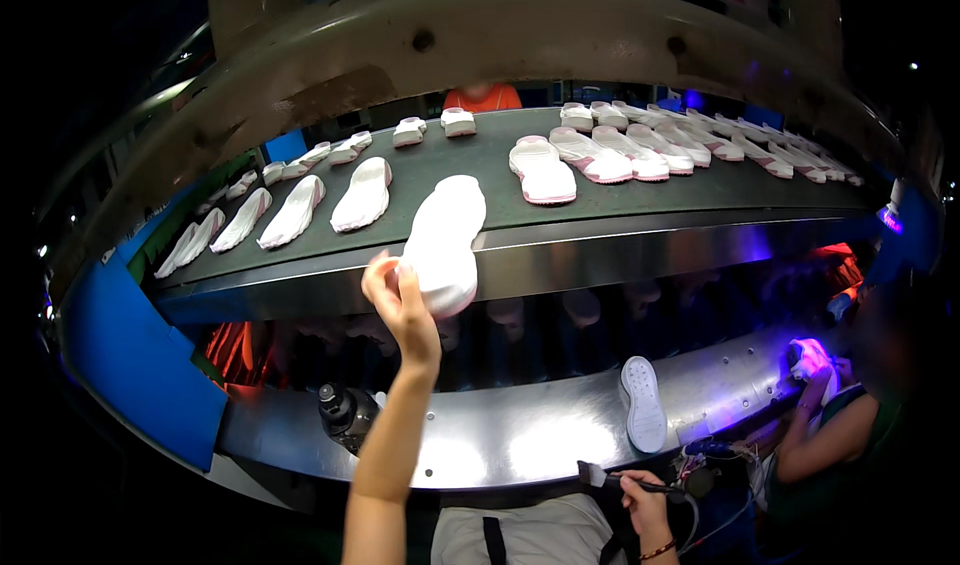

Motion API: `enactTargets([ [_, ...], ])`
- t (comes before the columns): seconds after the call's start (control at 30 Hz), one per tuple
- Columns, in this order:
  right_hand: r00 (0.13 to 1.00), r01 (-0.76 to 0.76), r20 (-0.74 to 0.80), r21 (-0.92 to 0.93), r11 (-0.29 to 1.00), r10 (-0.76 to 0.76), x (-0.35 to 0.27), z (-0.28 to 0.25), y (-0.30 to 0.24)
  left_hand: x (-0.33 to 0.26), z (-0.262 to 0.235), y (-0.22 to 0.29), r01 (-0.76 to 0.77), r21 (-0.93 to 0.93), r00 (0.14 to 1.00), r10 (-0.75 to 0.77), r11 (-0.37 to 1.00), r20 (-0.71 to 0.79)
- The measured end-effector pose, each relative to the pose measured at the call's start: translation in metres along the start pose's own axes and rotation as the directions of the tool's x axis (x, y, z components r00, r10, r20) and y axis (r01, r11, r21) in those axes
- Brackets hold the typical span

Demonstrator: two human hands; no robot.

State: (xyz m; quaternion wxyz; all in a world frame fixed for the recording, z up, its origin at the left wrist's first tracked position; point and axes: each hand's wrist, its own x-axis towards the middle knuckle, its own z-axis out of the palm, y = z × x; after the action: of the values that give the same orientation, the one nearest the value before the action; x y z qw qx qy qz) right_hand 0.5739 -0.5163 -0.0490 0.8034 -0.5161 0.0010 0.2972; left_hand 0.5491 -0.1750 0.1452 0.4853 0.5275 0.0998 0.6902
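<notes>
While left hand (398,295) grips white sole (445,240) | right hand (645,495) clasps brush (620,480)

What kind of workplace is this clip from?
Most likely a shoe factory assembly line. Rows of white and pink soles ride a dark conveyor belt, the left hand holds a white sole at its edge, and the right hand grips a brush.

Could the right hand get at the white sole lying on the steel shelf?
Probably yes. The right hand sits low, just below the steel shelf, and the white sole lies near the shelf's front edge with nothing between them. But that hand already holds a brush, so gripping would be awkward.
</notes>
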Motion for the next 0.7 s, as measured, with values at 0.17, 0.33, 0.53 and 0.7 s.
enactTargets([
  [0.17, 0.989, 0.129, 0.071, -0.037, 0.991, -0.126, 0.008, 0.005, -0.028, -0.044, -0.054, -0.015, 0.805, -0.325, 0.579, -0.536, 0.497, 0.614],
  [0.33, 0.968, 0.2, 0.136, 0.096, 0.975, -0.212, 0.003, 0.0, -0.036, -0.141, -0.112, -0.007, 0.923, -0.36, 0.385, -0.336, 0.135, 0.86],
  [0.53, 0.94, 0.159, 0.293, 0.079, 0.984, -0.175, -0.002, 0.025, -0.035, -0.234, -0.118, -0.009, 0.978, -0.096, -0.085, -0.776, -0.184, 0.625],
  [0.7, 0.95, -0.007, 0.312, -0.029, 1.0, 0.016, 0.021, 0.055, -0.023, -0.243, -0.086, 0.012, 0.955, -0.245, 0.088, -0.626, -0.17, 0.775],
])
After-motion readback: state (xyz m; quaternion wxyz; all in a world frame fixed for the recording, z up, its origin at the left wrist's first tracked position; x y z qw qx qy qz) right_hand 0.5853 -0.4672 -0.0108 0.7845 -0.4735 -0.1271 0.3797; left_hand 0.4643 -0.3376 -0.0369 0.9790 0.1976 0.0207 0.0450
